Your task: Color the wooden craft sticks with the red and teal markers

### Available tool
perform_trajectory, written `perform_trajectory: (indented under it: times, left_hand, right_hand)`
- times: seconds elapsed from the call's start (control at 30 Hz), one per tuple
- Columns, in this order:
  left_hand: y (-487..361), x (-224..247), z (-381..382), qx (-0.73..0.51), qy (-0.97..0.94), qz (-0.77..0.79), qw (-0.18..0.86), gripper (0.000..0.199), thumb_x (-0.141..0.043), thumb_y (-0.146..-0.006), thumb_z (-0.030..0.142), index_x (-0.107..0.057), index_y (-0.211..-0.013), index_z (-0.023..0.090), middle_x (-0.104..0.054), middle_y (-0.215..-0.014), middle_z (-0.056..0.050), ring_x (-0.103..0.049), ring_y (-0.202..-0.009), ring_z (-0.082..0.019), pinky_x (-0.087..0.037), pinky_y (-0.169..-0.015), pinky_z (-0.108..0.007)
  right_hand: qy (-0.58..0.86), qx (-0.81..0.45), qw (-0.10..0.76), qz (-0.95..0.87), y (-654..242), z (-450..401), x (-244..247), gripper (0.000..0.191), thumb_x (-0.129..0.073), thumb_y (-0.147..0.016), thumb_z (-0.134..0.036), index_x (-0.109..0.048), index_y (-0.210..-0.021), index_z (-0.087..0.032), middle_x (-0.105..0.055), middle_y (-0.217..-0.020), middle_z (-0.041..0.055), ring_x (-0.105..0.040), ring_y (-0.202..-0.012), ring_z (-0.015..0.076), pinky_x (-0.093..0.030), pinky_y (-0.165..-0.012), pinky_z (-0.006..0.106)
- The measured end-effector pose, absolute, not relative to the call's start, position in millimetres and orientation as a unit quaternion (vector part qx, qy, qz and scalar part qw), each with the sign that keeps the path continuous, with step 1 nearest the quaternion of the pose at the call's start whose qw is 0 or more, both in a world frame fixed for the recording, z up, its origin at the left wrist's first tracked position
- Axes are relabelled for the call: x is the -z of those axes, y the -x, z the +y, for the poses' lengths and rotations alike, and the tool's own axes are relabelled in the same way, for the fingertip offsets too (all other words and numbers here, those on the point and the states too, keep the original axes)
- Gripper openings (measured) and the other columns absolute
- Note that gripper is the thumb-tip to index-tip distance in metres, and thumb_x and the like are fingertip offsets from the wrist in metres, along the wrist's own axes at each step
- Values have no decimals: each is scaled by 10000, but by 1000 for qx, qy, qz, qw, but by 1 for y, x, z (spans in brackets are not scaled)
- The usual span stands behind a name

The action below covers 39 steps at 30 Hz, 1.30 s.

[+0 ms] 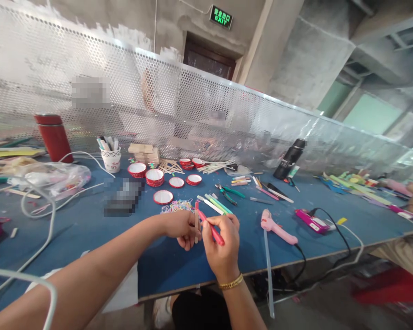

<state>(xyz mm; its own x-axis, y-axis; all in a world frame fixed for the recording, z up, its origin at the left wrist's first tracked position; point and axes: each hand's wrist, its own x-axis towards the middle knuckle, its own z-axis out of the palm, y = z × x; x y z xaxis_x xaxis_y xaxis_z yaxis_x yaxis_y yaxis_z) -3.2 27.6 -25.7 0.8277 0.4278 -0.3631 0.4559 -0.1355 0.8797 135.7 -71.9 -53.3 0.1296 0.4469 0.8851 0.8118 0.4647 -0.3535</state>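
Note:
My left hand (184, 228) is closed on a wooden craft stick (196, 222), held upright over the blue table. Pinched in my right hand (224, 243) is a pink-red marker (216, 234), slanting up towards the stick's upper end. That end looks red; whether the marker touches it I cannot tell. Just beyond my left hand lies a pile of colourful small loops (181, 206). Several capped markers (213, 204) lie beyond my right hand. Round red-rimmed white pieces (163, 197) are spread further back.
To the right lie a pink glue gun (278, 231), a magenta power strip (311, 221) and green-handled pliers (231, 192). A black bottle (289, 159), a red thermos (55, 139) and a paper cup of pens (110, 159) stand near the perforated screen (124, 91). White cables (51, 224) loop on the left.

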Motion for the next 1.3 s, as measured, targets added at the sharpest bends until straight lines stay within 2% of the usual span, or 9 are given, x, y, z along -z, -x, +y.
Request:
perform_trajectory:
  times: [0.17,0.43,0.83,1.07,1.3]
  left_hand:
    - [3,26,29,8,-751,290,593,184,-647,-780,332,-609,-784,152,-640,-612,-2,-649,-542,-123,-511,-539,-221]
    - [3,23,26,10,-762,284,582,119,-620,-786,267,-596,-763,153,-647,-620,-9,-648,-549,-120,-511,-537,-216]
    - [3,22,26,13,-765,288,575,173,-650,-765,307,-586,-720,154,-640,-601,-5,-634,-535,-116,-510,-549,-224]
    - [3,26,28,12,-757,288,587,204,-656,-769,352,-603,-775,155,-647,-624,-15,-649,-555,-127,-507,-544,-222]
    - [2,24,28,16,-762,282,582,187,-664,-750,328,-591,-713,160,-641,-595,0,-632,-527,-114,-507,-539,-218]
  right_hand:
    - [501,180,581,-616,-137,-71,54,37,-566,-876,-190,-556,-844,-205,-632,-743,-8,-581,-701,144,-403,-909,399]
    - [501,160,556,-644,-134,-72,52,46,-559,-880,-201,-552,-835,-207,-628,-734,-22,-589,-690,134,-378,-953,413]
    - [498,161,551,-650,-134,-75,52,43,-560,-874,-195,-556,-833,-207,-618,-729,-28,-582,-697,128,-364,-962,406]
    - [503,179,565,-629,-135,-74,52,41,-570,-869,-201,-556,-832,-209,-623,-726,-20,-585,-690,138,-380,-941,411]
    - [494,164,552,-652,-133,-75,52,45,-552,-878,-201,-555,-834,-208,-631,-739,-24,-595,-708,131,-365,-973,420]
